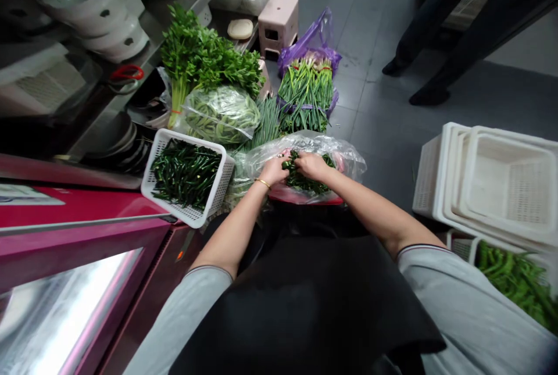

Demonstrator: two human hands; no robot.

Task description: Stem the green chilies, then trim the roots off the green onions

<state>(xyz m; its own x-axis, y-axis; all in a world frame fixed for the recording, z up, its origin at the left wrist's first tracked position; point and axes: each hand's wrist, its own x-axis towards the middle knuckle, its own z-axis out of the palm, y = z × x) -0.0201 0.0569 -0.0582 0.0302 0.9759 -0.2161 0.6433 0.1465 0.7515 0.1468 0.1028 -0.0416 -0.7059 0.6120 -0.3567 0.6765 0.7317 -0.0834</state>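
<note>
Both of my hands are over an open clear plastic bag [353, 157] of dark green chili peppers [307, 183] in front of me. My left hand [274, 170], with a gold bracelet at the wrist, is closed on a green chili pepper [285, 164]. Close beside it, my right hand [311, 165] has its fingers pinched together at the peppers; what lies between the fingertips is too small to make out. Something red shows under the bag. To the left, a white plastic basket [213, 203] holds many slender dark green chili peppers.
Celery [204, 55], bagged green beans [222, 113] and garlic shoots [305, 93] in purple plastic lie ahead. Shelves with white colanders [93, 9] and red-handled scissors [126, 74] line the left. Stacked white baskets [510, 177] stand right; a person's legs [440, 32] are beyond.
</note>
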